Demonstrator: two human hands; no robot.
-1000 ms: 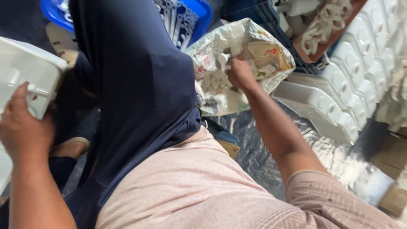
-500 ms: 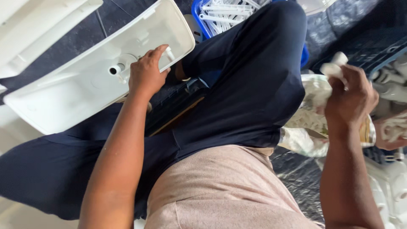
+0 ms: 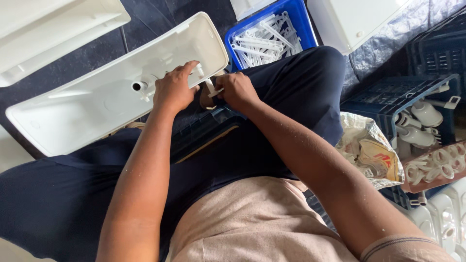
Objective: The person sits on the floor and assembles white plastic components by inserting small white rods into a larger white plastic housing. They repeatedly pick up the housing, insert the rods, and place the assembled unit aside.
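Note:
A long white plastic tank shell (image 3: 87, 106) lies open side up across my left knee. My left hand (image 3: 174, 90) grips its near rim, fingers curled over the edge. My right hand (image 3: 236, 90) is right beside it, pinching a small white plastic fitting (image 3: 212, 89) with a thin stem against the rim. The part's far end is hidden behind my fingers. A round hole with a short collar (image 3: 139, 86) shows in the shell's floor, left of my left hand.
A blue crate (image 3: 296, 22) of white plastic rods stands beyond my knee. A crumpled printed bag (image 3: 371, 155) lies at my right, by dark blue crates (image 3: 388, 104) holding white fittings. More white shells (image 3: 53, 29) lie at upper left, with another (image 3: 359, 19) at top right.
My right hand has come from the bag on the right over to the shell's rim with a small white fitting. My left hand slid along the rim. The view swung left.

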